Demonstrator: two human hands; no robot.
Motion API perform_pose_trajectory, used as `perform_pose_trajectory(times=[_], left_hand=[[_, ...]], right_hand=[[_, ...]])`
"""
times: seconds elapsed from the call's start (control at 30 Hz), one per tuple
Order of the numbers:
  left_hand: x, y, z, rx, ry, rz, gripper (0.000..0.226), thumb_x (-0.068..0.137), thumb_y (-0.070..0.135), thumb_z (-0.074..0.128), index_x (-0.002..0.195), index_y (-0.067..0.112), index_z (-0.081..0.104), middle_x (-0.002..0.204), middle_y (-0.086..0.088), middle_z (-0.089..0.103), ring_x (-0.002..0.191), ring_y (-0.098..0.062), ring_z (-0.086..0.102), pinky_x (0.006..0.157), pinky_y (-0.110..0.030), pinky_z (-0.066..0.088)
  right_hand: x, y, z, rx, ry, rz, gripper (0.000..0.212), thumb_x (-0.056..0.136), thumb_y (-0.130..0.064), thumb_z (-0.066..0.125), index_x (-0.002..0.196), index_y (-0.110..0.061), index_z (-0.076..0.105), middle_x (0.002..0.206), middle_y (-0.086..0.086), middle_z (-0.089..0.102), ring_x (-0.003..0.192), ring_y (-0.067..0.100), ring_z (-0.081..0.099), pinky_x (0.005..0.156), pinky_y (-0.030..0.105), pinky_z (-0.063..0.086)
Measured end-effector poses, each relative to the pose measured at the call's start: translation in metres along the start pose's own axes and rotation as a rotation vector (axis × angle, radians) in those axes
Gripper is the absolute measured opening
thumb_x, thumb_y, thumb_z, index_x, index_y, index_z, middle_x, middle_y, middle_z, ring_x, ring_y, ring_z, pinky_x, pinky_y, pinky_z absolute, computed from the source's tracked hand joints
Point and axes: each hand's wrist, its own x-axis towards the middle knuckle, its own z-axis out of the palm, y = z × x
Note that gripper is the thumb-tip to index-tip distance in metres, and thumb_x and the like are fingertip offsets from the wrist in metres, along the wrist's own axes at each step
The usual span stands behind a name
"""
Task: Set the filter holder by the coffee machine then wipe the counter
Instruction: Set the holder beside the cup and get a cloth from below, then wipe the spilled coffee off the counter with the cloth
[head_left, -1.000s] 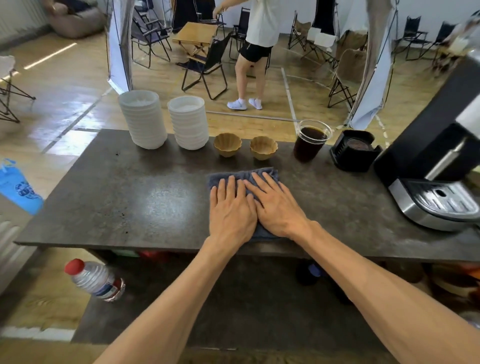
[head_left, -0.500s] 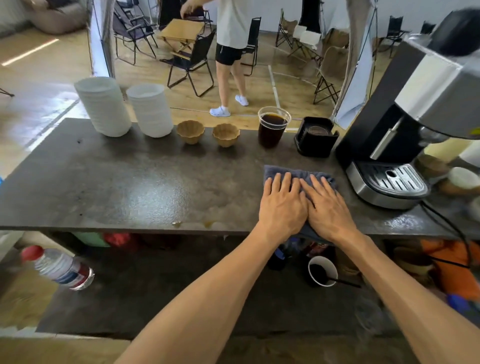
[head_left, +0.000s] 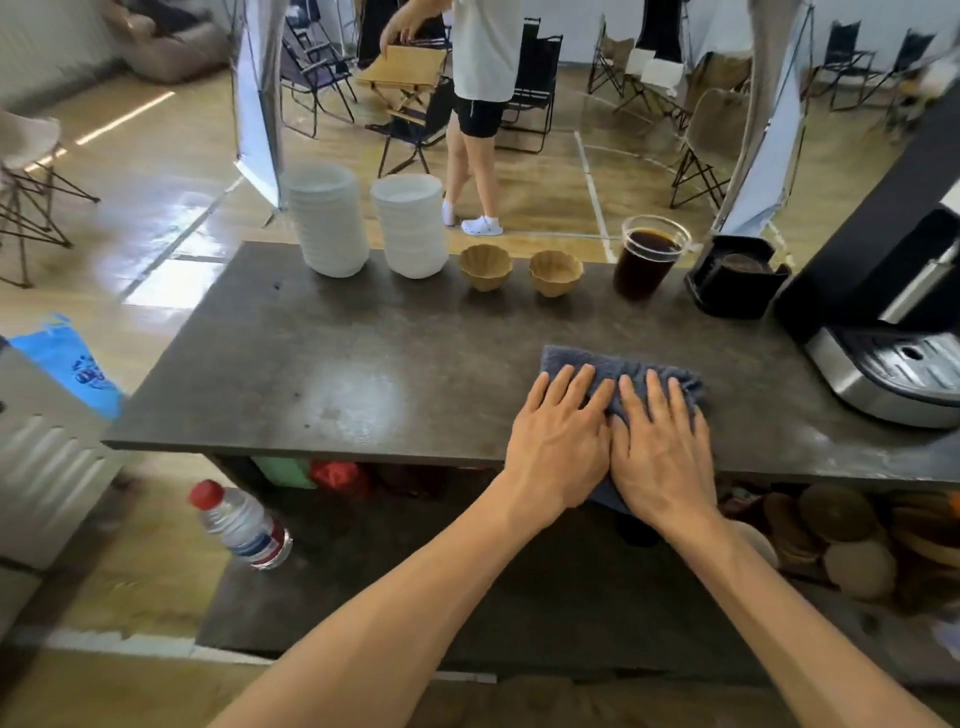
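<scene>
A folded grey-blue cloth (head_left: 618, 366) lies on the dark counter (head_left: 363, 364) near its front edge, right of centre. My left hand (head_left: 558, 441) and my right hand (head_left: 662, 447) press flat on it side by side, fingers straight. The coffee machine (head_left: 883, 322) stands at the right end of the counter, its steel drip tray (head_left: 893, 379) a short way right of the cloth. Behind the cloth and left of the machine sits a black box-like holder (head_left: 735, 286) with a dark round insert.
Along the back edge stand two stacks of white cups (head_left: 324, 218), two tan fluted bowls (head_left: 485, 267) and a clear cup of dark coffee (head_left: 647, 260). A water bottle (head_left: 239, 525) lies below the counter at the left. A person (head_left: 478, 104) stands among folding chairs beyond.
Both hands slid the cloth along the counter from its middle to the right, toward the coffee machine, and now it sits slightly back to the left of the machine.
</scene>
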Motion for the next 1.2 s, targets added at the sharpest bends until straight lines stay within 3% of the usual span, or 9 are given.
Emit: perform_pose_trajectory(times=[0.2, 0.5, 1.03, 1.1, 1.2], left_hand=[[-0.062, -0.096, -0.027, 0.007, 0.062, -0.014, 0.053, 0.103, 0.036, 0.018, 0.152, 0.021, 0.031, 0.16, -0.005, 0.028, 0.149, -0.022, 0.022, 0.123, -0.044, 0.015], [-0.115, -0.226, -0.058, 0.003, 0.001, -0.002, 0.054, 0.103, 0.039, 0.014, 0.156, 0.03, 0.016, 0.165, 0.005, 0.01, 0.152, -0.013, 0.003, 0.122, -0.032, -0.004], [-0.186, -0.357, -0.088, -0.029, 0.051, -0.211, 0.068, 0.09, 0.046, -0.003, 0.155, 0.033, 0.014, 0.164, 0.008, 0.007, 0.151, -0.009, -0.002, 0.121, -0.031, -0.004], [-0.194, -0.368, -0.095, -0.001, 0.09, -0.222, 0.063, 0.094, 0.042, 0.007, 0.153, 0.029, 0.025, 0.163, 0.004, 0.018, 0.15, -0.009, 0.008, 0.12, -0.028, 0.001], [-0.207, -0.384, -0.103, 0.17, 0.158, -0.155, 0.047, 0.092, 0.026, 0.035, 0.129, 0.016, 0.062, 0.136, -0.002, 0.06, 0.131, -0.016, 0.051, 0.111, -0.033, 0.03]], right_hand=[[-0.019, -0.118, 0.017, 0.039, 0.052, 0.008, 0.067, 0.098, -0.047, 0.003, 0.155, -0.018, 0.021, 0.163, 0.012, 0.017, 0.151, 0.029, 0.009, 0.122, 0.05, 0.013], [-0.025, -0.263, 0.029, 0.043, 0.012, 0.026, 0.061, 0.102, -0.045, 0.011, 0.157, -0.018, 0.014, 0.164, 0.015, 0.01, 0.152, 0.032, 0.004, 0.122, 0.05, 0.009], [-0.014, -0.414, 0.039, 0.084, -0.112, -0.165, 0.06, 0.103, -0.046, 0.015, 0.157, -0.023, 0.002, 0.165, 0.011, -0.004, 0.151, 0.029, -0.009, 0.122, 0.048, -0.002], [-0.013, -0.427, 0.041, 0.109, -0.117, -0.196, 0.06, 0.103, -0.045, 0.017, 0.157, -0.023, 0.002, 0.165, 0.011, -0.004, 0.151, 0.029, -0.01, 0.122, 0.048, -0.002], [-0.014, -0.451, 0.042, 0.141, -0.128, -0.24, 0.059, 0.104, -0.044, 0.017, 0.157, -0.024, 0.002, 0.165, 0.011, -0.005, 0.151, 0.028, -0.011, 0.122, 0.048, -0.003]])
